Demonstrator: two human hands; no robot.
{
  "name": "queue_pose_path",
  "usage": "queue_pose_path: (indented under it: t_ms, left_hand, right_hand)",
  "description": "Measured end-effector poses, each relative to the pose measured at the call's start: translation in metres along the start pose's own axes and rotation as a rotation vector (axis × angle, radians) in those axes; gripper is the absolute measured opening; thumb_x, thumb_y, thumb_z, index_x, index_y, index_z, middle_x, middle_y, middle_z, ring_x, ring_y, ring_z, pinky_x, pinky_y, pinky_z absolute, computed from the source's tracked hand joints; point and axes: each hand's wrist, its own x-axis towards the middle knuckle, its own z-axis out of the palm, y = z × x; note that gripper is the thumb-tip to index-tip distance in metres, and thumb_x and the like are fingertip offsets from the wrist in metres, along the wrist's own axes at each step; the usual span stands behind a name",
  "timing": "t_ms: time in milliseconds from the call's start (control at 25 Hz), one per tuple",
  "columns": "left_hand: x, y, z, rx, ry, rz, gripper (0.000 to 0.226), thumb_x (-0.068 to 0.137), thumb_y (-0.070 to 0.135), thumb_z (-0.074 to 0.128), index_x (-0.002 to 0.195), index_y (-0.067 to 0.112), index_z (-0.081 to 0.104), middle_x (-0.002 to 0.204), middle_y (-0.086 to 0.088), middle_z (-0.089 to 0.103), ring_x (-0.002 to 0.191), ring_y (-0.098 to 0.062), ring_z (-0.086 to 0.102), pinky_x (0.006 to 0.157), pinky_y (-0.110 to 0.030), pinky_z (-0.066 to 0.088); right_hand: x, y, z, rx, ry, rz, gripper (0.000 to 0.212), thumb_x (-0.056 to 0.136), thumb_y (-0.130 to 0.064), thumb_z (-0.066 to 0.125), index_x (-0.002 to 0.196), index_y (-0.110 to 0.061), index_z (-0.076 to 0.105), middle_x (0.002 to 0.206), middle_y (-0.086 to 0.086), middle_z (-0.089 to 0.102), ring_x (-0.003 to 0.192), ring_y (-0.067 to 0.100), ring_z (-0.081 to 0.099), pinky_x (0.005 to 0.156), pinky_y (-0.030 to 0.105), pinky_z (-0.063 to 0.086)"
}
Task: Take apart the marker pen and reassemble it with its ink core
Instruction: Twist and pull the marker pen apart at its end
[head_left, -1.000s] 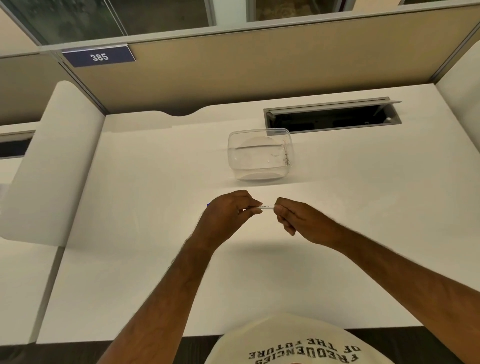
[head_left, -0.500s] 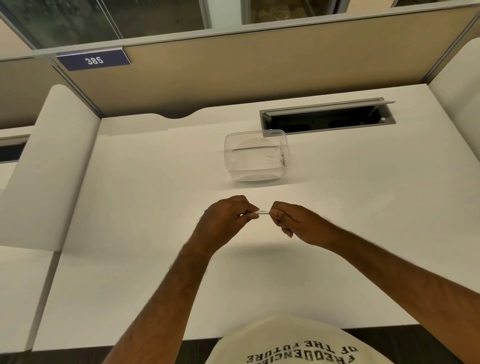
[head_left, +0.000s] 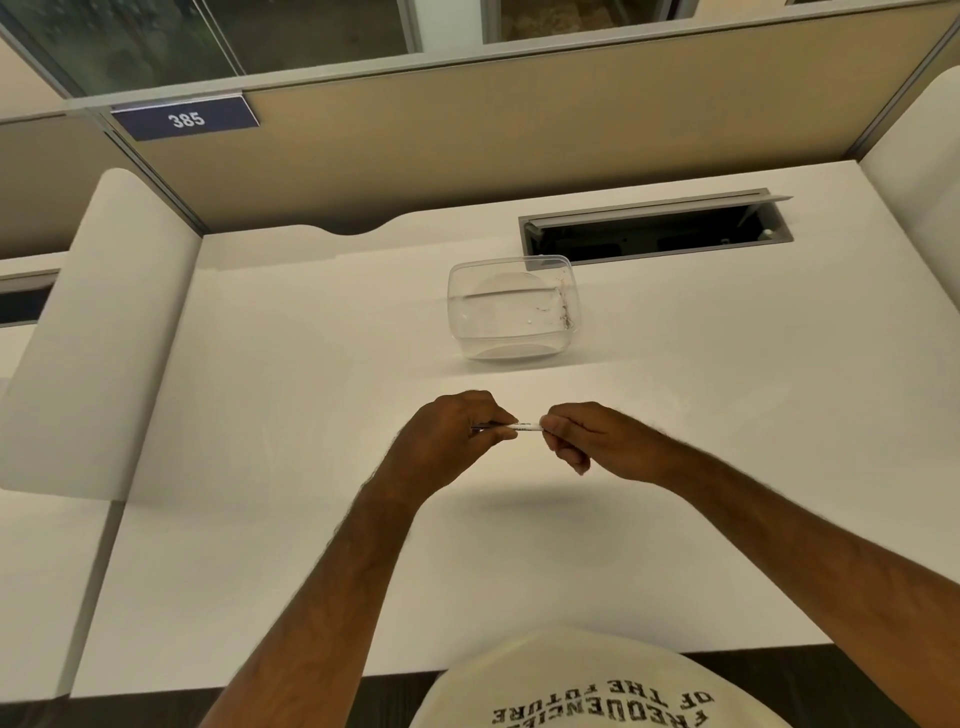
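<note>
A thin white marker pen (head_left: 527, 426) with small dark print lies level between my two hands, a little above the white desk (head_left: 291, 395). My left hand (head_left: 452, 436) pinches its left part between thumb and fingers and hides that end. My right hand (head_left: 582, 436) grips the right end with thumb and forefinger, its other fingers curled under. Only a short stretch of the barrel shows between the fingertips. The ink core is not visible.
A clear plastic container (head_left: 511, 312) stands on the desk beyond the hands, holding only a few small dark bits. Behind it is an open cable tray slot (head_left: 654, 228). Beige partition walls close the back, white dividers (head_left: 98, 332) the sides.
Both hands have stayed together on the pen, with the gap between the fingertips nearly the same. The view has shifted slightly; the hands sit a little nearer to me.
</note>
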Motion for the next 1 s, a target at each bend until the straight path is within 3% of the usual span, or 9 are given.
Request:
queue_pose_path:
  t_ms: [120, 200, 280, 360, 480, 640, 800, 920, 1000]
  left_hand:
    - [-0.001, -0.001, 0.001, -0.039, 0.014, -0.014, 0.013, 0.094, 0.035, 0.072, 0.105, 0.032, 0.079, 0.088, 0.012, 0.070, 0.084, -0.010, 0.064, 0.075, -0.038, 0.054]
    - [0.001, -0.002, -0.002, -0.077, 0.014, -0.030, 0.013, 0.093, 0.033, 0.073, 0.103, 0.031, 0.080, 0.088, 0.013, 0.071, 0.085, -0.011, 0.065, 0.076, -0.039, 0.054]
    - [0.003, -0.002, -0.005, -0.103, 0.014, -0.036, 0.012, 0.092, 0.031, 0.074, 0.102, 0.030, 0.081, 0.088, 0.013, 0.072, 0.085, -0.012, 0.065, 0.076, -0.039, 0.054]
    - [0.003, 0.000, -0.004, -0.120, 0.018, -0.029, 0.012, 0.092, 0.030, 0.075, 0.102, 0.029, 0.081, 0.088, 0.012, 0.073, 0.084, -0.012, 0.065, 0.076, -0.039, 0.054]
    - [0.003, 0.000, -0.002, -0.111, 0.025, -0.011, 0.012, 0.092, 0.032, 0.075, 0.103, 0.029, 0.081, 0.087, 0.011, 0.073, 0.084, -0.013, 0.065, 0.076, -0.040, 0.054]
    - [0.002, -0.001, -0.001, -0.062, 0.023, 0.013, 0.015, 0.093, 0.035, 0.073, 0.105, 0.029, 0.080, 0.087, 0.012, 0.072, 0.083, -0.011, 0.065, 0.075, -0.041, 0.054]
    - [0.002, 0.000, -0.003, -0.048, 0.015, 0.016, 0.015, 0.093, 0.036, 0.073, 0.105, 0.031, 0.080, 0.088, 0.014, 0.071, 0.084, -0.009, 0.065, 0.074, -0.040, 0.055]
    - [0.001, -0.002, -0.003, -0.041, 0.010, 0.015, 0.015, 0.093, 0.035, 0.073, 0.104, 0.029, 0.080, 0.088, 0.013, 0.071, 0.083, -0.009, 0.065, 0.074, -0.037, 0.054]
    - [0.001, -0.002, -0.003, -0.082, 0.000, -0.001, 0.013, 0.092, 0.033, 0.074, 0.103, 0.029, 0.081, 0.088, 0.013, 0.072, 0.084, -0.011, 0.065, 0.073, -0.033, 0.053]
  right_hand:
    - [-0.001, -0.002, 0.001, -0.426, 0.087, -0.095, 0.037, 0.111, -0.042, 0.033, 0.086, -0.024, 0.052, 0.068, -0.005, 0.055, 0.058, 0.018, 0.052, 0.060, 0.032, 0.047]
    - [-0.002, 0.006, 0.001, -0.980, 0.313, -0.355, 0.042, 0.111, -0.045, 0.027, 0.089, -0.024, 0.056, 0.070, -0.003, 0.058, 0.053, 0.021, 0.052, 0.049, 0.036, 0.045]
    - [-0.002, 0.018, 0.001, -1.226, 0.414, -0.544, 0.038, 0.112, -0.037, 0.032, 0.095, -0.020, 0.061, 0.074, -0.003, 0.057, 0.051, 0.022, 0.050, 0.042, 0.035, 0.038]
    - [-0.002, 0.022, 0.000, -1.211, 0.450, -0.573, 0.028, 0.111, -0.035, 0.039, 0.102, -0.020, 0.061, 0.076, -0.003, 0.058, 0.052, 0.021, 0.052, 0.041, 0.035, 0.038]
    - [-0.007, 0.016, -0.001, -1.041, 0.396, -0.455, 0.038, 0.111, -0.048, 0.032, 0.103, -0.023, 0.060, 0.074, -0.005, 0.062, 0.054, 0.019, 0.057, 0.046, 0.037, 0.046]
    - [-0.010, 0.000, 0.001, -0.491, 0.071, -0.060, 0.033, 0.110, -0.048, 0.031, 0.098, -0.030, 0.055, 0.080, -0.007, 0.066, 0.063, 0.015, 0.061, 0.064, 0.028, 0.048]
    - [-0.006, -0.004, 0.009, 0.036, 0.000, 0.037, 0.042, 0.114, -0.033, 0.030, 0.087, -0.008, 0.051, 0.068, 0.004, 0.051, 0.058, 0.025, 0.057, 0.053, 0.028, 0.040]
    - [-0.006, -0.004, 0.012, 0.053, -0.008, 0.067, 0.040, 0.114, -0.033, 0.031, 0.089, -0.005, 0.046, 0.066, 0.000, 0.046, 0.052, 0.021, 0.052, 0.052, 0.030, 0.040]
    - [-0.008, -0.005, 0.011, -0.335, 0.119, -0.054, 0.042, 0.111, -0.046, 0.029, 0.090, -0.015, 0.047, 0.067, 0.001, 0.052, 0.053, 0.018, 0.050, 0.054, 0.033, 0.042]
